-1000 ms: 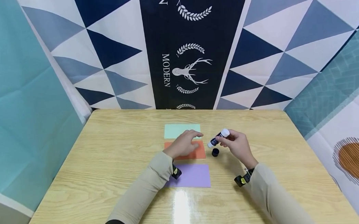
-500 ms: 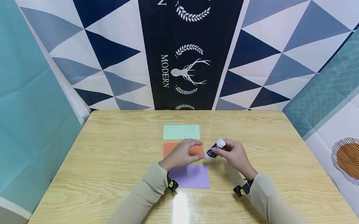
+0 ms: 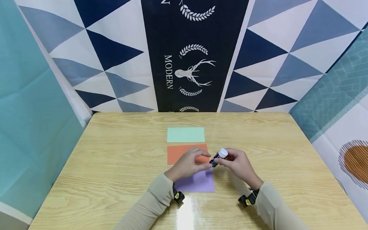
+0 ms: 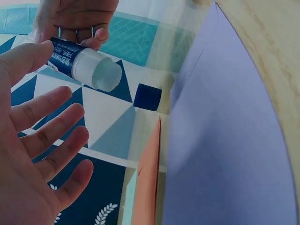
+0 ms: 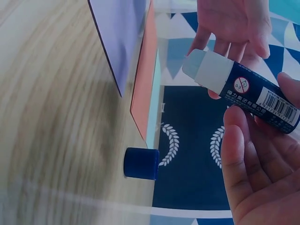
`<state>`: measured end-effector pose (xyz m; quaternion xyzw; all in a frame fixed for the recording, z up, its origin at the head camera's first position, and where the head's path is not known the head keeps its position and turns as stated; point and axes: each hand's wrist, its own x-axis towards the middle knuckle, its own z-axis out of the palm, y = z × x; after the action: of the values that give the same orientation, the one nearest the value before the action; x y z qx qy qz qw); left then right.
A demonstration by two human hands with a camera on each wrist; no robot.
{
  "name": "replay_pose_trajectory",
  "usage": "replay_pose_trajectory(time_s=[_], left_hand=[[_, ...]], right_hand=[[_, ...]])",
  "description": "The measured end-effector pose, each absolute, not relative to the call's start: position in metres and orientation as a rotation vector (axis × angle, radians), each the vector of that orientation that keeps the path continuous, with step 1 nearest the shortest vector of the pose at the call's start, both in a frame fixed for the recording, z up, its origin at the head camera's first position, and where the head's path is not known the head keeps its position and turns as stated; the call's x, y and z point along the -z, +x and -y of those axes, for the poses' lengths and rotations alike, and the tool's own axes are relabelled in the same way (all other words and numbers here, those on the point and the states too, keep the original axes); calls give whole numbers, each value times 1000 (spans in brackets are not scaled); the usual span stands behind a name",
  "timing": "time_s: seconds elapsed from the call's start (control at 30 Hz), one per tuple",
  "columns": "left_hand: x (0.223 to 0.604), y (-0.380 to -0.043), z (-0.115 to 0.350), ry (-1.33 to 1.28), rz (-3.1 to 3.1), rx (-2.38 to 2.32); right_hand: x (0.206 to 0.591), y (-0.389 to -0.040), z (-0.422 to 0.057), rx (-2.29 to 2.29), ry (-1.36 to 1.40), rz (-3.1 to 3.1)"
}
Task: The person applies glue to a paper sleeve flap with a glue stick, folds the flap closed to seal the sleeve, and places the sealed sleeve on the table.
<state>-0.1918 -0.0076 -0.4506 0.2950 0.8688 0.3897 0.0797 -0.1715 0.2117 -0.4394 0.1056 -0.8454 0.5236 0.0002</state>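
Note:
My right hand (image 3: 239,165) holds an uncapped glue stick (image 3: 216,160), dark blue with a white end, tilted above the table. Its pale, translucent glue tip shows in both wrist views, on the glue stick (image 5: 260,96) seen from the right wrist. My left hand (image 3: 189,164) hovers over the purple paper (image 3: 199,183) and the orange paper (image 3: 180,153), fingers loosely spread. Its thumb tip comes right up to the glue stick in the head view. A dark blue cap (image 5: 141,163) stands on the table, hidden in the head view by the right hand and glue stick.
Beyond the orange paper lies a mint green paper (image 3: 186,134), the three forming a column on the wooden table (image 3: 119,150). Patterned cloth (image 3: 186,51) hangs behind the table's far edge, with more cloth at both sides.
The right hand has brought the glue stick nearer to me and leftward, tilting it. My left hand has drawn back from the orange paper towards the purple one. The hands are closer together.

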Motion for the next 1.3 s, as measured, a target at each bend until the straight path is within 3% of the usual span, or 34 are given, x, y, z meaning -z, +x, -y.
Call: replay_pose_trajectory(time_s=[1.3], left_hand=[[460,-191,2,983,-2551,-1265]], right_hand=[[445,-167,-209,-1741,434,2643]])
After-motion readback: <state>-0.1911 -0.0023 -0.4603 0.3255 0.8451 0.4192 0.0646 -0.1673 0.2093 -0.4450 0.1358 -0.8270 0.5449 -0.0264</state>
